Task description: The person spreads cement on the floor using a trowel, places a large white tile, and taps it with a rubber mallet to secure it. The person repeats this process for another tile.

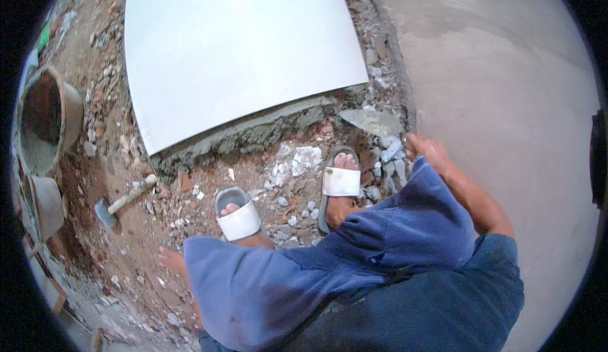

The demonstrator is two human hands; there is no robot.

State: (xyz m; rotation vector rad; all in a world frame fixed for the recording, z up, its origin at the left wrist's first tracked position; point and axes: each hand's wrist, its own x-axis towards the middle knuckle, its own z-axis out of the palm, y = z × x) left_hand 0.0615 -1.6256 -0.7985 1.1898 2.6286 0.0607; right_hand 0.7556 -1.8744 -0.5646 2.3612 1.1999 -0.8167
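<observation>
My right hand (428,150) is closed by my right knee, at the handle end of a trowel (370,122). The trowel's grey pointed blade reaches left over the rubble, close to the near right corner of a large white tile (247,54). The fingers hide the handle. Beneath the tile's near edge, a thick bed of grey mortar (253,132) shows. My left hand (172,261) hangs beside my left knee over the dirt, fingers stretched out and holding nothing; the knee covers part of it.
A hammer (120,203) with a pale handle lies on the dirt at left. Two mortar-stained buckets (71,118) stand beyond it. Broken stones (307,160) surround my sandals (342,182). A smooth grey wall or slab (506,130) runs along the right.
</observation>
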